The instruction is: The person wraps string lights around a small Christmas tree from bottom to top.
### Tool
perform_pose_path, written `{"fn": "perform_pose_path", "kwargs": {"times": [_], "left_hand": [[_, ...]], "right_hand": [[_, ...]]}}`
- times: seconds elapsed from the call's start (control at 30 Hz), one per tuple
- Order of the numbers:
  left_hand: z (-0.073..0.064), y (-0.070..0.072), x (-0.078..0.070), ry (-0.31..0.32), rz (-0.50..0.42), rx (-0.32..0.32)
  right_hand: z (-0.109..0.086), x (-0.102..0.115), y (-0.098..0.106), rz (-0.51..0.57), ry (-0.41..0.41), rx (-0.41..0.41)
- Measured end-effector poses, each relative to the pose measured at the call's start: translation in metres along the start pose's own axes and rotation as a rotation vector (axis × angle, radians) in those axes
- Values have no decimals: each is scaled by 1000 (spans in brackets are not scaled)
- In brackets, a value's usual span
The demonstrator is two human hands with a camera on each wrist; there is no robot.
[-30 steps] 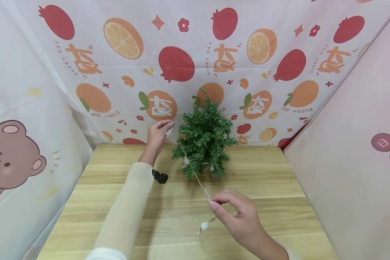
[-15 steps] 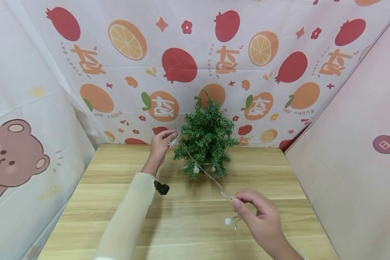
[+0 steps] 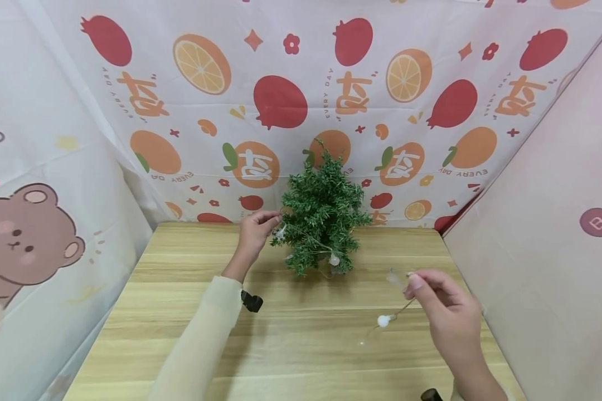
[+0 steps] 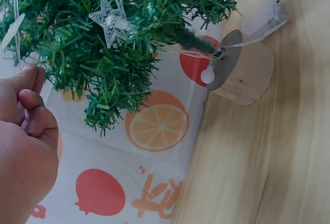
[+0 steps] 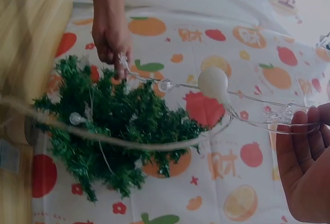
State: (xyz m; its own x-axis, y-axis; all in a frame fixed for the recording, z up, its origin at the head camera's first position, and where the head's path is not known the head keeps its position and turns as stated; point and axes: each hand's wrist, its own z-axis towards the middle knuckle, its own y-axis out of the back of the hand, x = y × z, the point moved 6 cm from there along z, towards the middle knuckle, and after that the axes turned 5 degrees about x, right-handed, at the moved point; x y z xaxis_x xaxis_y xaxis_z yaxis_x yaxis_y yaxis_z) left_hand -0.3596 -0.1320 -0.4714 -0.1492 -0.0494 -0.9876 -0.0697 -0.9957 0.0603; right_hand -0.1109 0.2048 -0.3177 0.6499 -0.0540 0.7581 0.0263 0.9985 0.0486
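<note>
A small green artificial Christmas tree point(image 3: 323, 209) stands near the back edge of the table. At its left side my left hand point(image 3: 253, 236) pinches the wire of a string of fairy lights, thumb against forefinger. A clear star bulb point(image 4: 112, 24) hangs on the branches in the left wrist view. To the right of the tree, above the table, my right hand point(image 3: 451, 314) pinches another part of the fairy lights. A white ball bulb point(image 3: 383, 321) dangles below those fingers. The wire runs taut between both hands in the right wrist view, passing a clear bulb point(image 5: 166, 85).
The tree's round wooden base point(image 4: 252, 72) stands on the wooden table point(image 3: 301, 345). A clear battery box point(image 4: 264, 20) lies beside the base. A fruit-printed cloth point(image 3: 281, 55) hangs right behind the tree, with more cloth at left and right.
My right hand has drawn the fairy lights to the right, away from the tree. The left hand has come slightly down and right, closer to the branches, still pinching the wire.
</note>
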Motion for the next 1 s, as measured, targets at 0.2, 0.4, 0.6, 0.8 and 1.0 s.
{"fn": "perform_pose_path", "kwargs": {"times": [0.2, 0.4, 0.6, 0.8, 1.0], "left_hand": [[-3, -5, -6, -75, 127, 16], [-5, -9, -12, -94, 256, 34], [-10, -10, -17, -109, 335, 59], [-21, -5, -22, -124, 320, 57], [-46, -15, -45, -127, 230, 32]], "right_hand": [[11, 3, 13, 48, 32, -40], [20, 2, 20, 51, 37, -84], [23, -2, 21, 64, 5, -93], [23, -4, 20, -73, -144, -123], [26, -1, 18, -189, -218, -111]]}}
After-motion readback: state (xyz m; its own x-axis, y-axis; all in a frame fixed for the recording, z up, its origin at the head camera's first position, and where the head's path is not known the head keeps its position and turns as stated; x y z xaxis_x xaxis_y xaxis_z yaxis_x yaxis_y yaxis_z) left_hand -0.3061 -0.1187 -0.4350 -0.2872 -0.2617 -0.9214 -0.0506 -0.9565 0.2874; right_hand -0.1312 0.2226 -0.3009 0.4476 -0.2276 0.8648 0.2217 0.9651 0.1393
